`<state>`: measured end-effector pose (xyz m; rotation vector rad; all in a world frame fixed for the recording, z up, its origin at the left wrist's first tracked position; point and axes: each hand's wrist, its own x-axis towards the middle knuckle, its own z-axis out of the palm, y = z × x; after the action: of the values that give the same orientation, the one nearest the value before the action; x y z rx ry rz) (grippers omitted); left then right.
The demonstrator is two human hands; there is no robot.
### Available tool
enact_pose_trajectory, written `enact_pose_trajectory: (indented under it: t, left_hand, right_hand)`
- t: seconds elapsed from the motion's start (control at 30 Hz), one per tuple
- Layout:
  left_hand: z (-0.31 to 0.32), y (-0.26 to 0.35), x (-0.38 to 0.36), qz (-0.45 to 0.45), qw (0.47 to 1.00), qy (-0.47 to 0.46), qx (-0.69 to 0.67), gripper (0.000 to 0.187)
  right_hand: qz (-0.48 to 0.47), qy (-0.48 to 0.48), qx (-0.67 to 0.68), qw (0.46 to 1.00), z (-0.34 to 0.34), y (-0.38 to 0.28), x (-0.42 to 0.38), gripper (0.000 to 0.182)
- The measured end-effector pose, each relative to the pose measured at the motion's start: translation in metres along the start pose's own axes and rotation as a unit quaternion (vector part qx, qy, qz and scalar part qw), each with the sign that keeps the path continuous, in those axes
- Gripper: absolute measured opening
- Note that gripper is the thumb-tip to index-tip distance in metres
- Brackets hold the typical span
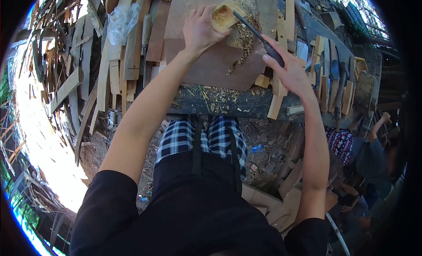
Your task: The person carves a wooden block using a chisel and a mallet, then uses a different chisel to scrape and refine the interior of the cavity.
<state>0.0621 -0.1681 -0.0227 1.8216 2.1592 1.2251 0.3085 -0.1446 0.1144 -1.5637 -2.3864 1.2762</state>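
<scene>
A small hollowed wooden piece (224, 16) with a pale rim lies on the brown board (206, 64) at the top middle. My left hand (203, 31) rests at its left side, thumb against its lower edge and the other fingers bent toward the board. My right hand (288, 67) is closed on the dark handle of a long, thin carving tool (251, 28). The tool's tip reaches the right rim of the wooden piece. Shavings (246, 47) lie beside and below the piece.
Wood strips (103, 80) crowd the bench's left side. More offcuts and tools (329, 71) lie at the right. A plastic bag (122, 23) sits at the upper left. A small block (262, 81) lies near the front edge (211, 102). Other people (373, 155) are at the lower right.
</scene>
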Motion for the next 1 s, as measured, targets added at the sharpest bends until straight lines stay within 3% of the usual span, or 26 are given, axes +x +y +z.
enact_pose_trajectory:
  t: [0.07,0.13,0.6,0.67,0.8,0.87,1.0]
  left_hand:
    - [0.001,-0.002,0.000,-0.006,1.000,-0.010,0.007,0.071]
    - [0.001,-0.001,0.001,0.008,1.000,-0.022,0.004,0.071]
    - [0.000,0.005,0.000,-0.022,1.000,-0.019,-0.009,0.070]
    - [0.003,0.001,0.000,-0.005,1.000,-0.019,0.003,0.072]
    - [0.008,-0.001,0.000,0.035,0.999,0.003,0.005,0.073]
    - [0.007,-0.001,0.000,-0.003,1.000,-0.017,0.008,0.071]
    - [0.006,0.006,-0.004,-0.022,1.000,-0.004,0.017,0.071]
  right_hand:
    - [0.031,-0.037,-0.015,0.999,-0.013,0.000,0.010,0.054]
    - [0.041,-0.114,0.085,0.989,-0.021,-0.001,0.026,0.052]
    - [0.081,-0.080,0.090,0.989,-0.014,-0.023,0.020,0.049]
    - [0.058,-0.085,-0.035,0.994,-0.023,-0.035,0.026,0.051]
    - [0.024,-0.119,-0.088,0.989,-0.058,-0.031,0.048,0.052]
    - [-0.003,-0.151,-0.117,0.982,-0.064,-0.038,0.053,0.050]
    - [0.058,-0.139,-0.011,0.989,-0.052,-0.034,0.028,0.054]
